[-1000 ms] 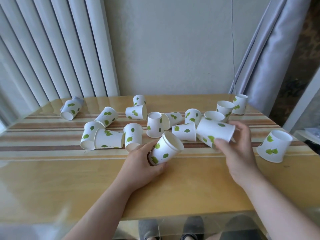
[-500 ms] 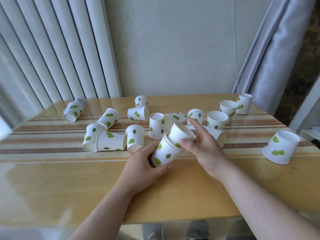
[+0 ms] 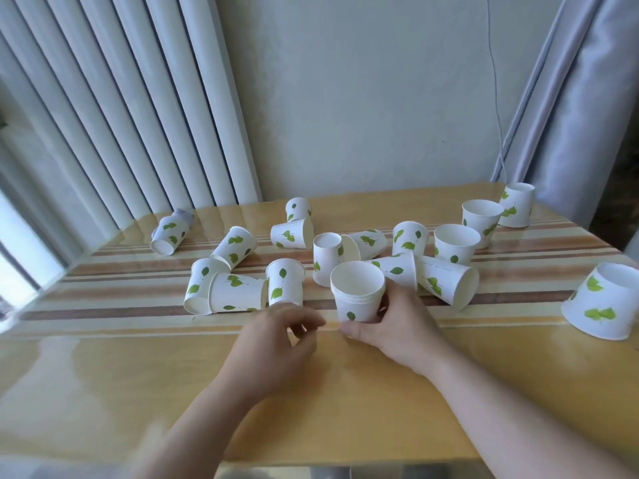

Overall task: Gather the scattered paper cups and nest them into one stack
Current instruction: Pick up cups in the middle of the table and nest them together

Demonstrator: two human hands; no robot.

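The left hand hovers just above the near part of the table, its fingers loosely curled and holding nothing, blurred at the fingertips. Just at its 3 o'clock, the right hand is wrapped around the base of a small stack of nested cups, which stands upright, mouth up, with several rims showing one below another. Loose cups lie scattered beyond: at the stack's 9 o'clock an upside-down cup stands beside a pair lying on their sides, at 12 o'clock another upside-down cup, at 2 o'clock a tipped cup. Well apart at 3 o'clock, a tilted cup sits near the table's right edge. Farther back stand two upright cups, and more lie tipped toward the blinds.
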